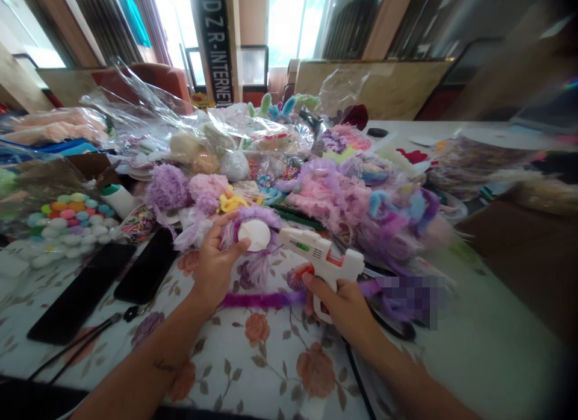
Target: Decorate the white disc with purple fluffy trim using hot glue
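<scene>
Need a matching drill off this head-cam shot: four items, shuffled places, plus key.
Items
1. white plastic glue gun with red parts
2. round white disc with a lilac ruffled edge
3. long purple-magenta fuzzy strip
4. small multicoloured round balls

Places
A. on the white floral cloth, nearer the camera than the disc
B. in the right hand
C. toward the picture's left edge
D. held by the left hand

Pairs: 1-B, 2-D, 3-A, 4-C
</scene>
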`<state>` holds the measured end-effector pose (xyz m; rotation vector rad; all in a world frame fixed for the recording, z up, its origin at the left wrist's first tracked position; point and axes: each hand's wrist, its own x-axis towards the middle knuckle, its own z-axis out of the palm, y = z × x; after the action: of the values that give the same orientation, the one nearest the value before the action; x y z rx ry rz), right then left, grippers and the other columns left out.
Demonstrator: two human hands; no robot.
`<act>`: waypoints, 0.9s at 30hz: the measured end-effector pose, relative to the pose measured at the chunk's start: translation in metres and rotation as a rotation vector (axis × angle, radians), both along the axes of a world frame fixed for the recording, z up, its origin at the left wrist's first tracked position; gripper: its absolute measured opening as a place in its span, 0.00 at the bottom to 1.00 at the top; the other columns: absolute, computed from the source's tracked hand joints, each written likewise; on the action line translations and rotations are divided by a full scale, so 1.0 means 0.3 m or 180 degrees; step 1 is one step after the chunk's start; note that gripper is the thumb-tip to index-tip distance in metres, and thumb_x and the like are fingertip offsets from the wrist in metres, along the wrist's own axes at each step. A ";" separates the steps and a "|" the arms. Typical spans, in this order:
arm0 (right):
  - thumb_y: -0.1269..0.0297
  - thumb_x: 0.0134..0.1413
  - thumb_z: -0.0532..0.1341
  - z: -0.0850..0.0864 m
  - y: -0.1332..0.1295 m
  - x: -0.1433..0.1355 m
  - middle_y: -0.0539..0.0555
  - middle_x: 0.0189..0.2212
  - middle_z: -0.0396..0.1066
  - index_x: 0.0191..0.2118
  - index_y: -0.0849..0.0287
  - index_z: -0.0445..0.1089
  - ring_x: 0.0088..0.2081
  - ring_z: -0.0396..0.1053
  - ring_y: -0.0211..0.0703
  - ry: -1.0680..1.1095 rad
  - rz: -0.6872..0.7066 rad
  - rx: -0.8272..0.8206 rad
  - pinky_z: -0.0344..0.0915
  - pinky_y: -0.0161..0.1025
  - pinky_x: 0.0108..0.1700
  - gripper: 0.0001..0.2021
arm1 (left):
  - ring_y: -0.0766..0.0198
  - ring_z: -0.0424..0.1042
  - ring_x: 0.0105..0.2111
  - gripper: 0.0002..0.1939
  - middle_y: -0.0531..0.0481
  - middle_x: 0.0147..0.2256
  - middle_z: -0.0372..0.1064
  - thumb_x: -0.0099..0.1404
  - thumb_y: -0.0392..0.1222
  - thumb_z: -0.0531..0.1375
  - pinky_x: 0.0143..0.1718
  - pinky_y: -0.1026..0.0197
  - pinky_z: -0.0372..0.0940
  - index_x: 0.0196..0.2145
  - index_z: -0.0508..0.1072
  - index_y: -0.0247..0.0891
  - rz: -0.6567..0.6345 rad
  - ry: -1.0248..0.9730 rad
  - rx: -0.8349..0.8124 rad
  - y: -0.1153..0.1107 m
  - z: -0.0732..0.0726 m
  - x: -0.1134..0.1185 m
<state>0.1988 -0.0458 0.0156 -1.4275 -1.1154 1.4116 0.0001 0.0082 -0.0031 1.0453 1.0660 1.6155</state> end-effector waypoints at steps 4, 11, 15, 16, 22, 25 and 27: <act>0.52 0.49 0.63 0.009 -0.003 -0.002 0.46 0.12 0.65 0.36 0.61 0.71 0.15 0.59 0.34 -0.0007 -0.0099 0.0077 0.55 0.32 0.19 0.16 | 0.56 0.69 0.53 0.30 0.47 0.51 0.70 0.51 0.38 0.71 0.53 0.57 0.65 0.52 0.71 0.44 -0.0026 -0.0272 -0.0158 0.003 0.011 -0.003; 0.52 0.52 0.62 0.009 -0.008 0.013 0.47 0.12 0.66 0.32 0.62 0.71 0.15 0.59 0.33 0.0127 -0.0096 0.0257 0.55 0.32 0.19 0.15 | 0.58 0.71 0.49 0.29 0.47 0.52 0.69 0.51 0.38 0.70 0.49 0.60 0.67 0.52 0.72 0.41 -0.0078 -0.0119 -0.0241 0.004 0.013 -0.006; 0.54 0.53 0.62 0.023 -0.003 0.020 0.47 0.13 0.67 0.35 0.61 0.71 0.15 0.60 0.33 0.0273 -0.0166 0.0417 0.56 0.31 0.19 0.14 | 0.58 0.70 0.50 0.29 0.48 0.52 0.69 0.49 0.38 0.71 0.51 0.60 0.66 0.51 0.72 0.42 -0.0007 -0.0199 -0.0358 0.003 0.026 -0.003; 0.54 0.53 0.62 0.031 0.000 0.022 0.47 0.13 0.67 0.36 0.61 0.71 0.15 0.60 0.34 0.0315 -0.0201 0.0477 0.56 0.32 0.19 0.14 | 0.59 0.71 0.49 0.30 0.47 0.50 0.70 0.49 0.37 0.71 0.51 0.60 0.66 0.51 0.72 0.41 0.0006 -0.0255 -0.0385 0.003 0.030 -0.003; 0.54 0.52 0.62 0.072 -0.007 0.124 0.49 0.19 0.70 0.38 0.60 0.73 0.16 0.63 0.36 0.0241 -0.0927 0.1173 0.57 0.34 0.19 0.14 | 0.62 0.71 0.47 0.31 0.50 0.48 0.71 0.46 0.37 0.72 0.49 0.64 0.66 0.50 0.72 0.41 0.0106 -0.0379 -0.0337 0.008 0.037 -0.004; 0.56 0.52 0.63 0.071 -0.060 0.270 0.48 0.15 0.67 0.36 0.60 0.73 0.17 0.65 0.39 -0.0263 -0.1691 0.1451 0.56 0.34 0.19 0.12 | 0.63 0.71 0.47 0.31 0.50 0.48 0.72 0.47 0.37 0.72 0.47 0.65 0.67 0.50 0.73 0.41 0.0029 -0.0413 -0.0332 0.010 0.032 -0.005; 0.57 0.50 0.64 0.066 -0.104 0.391 0.49 0.16 0.69 0.35 0.60 0.73 0.17 0.64 0.38 -0.0734 -0.2318 0.1569 0.58 0.35 0.21 0.11 | 0.63 0.71 0.47 0.30 0.50 0.48 0.71 0.47 0.36 0.72 0.46 0.66 0.68 0.49 0.73 0.42 0.0023 -0.0404 -0.0321 0.010 0.029 -0.005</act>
<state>0.3162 -0.0769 0.0354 -1.4303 -0.8577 0.4334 -0.0013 0.0112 0.0055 0.8619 1.0555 1.5949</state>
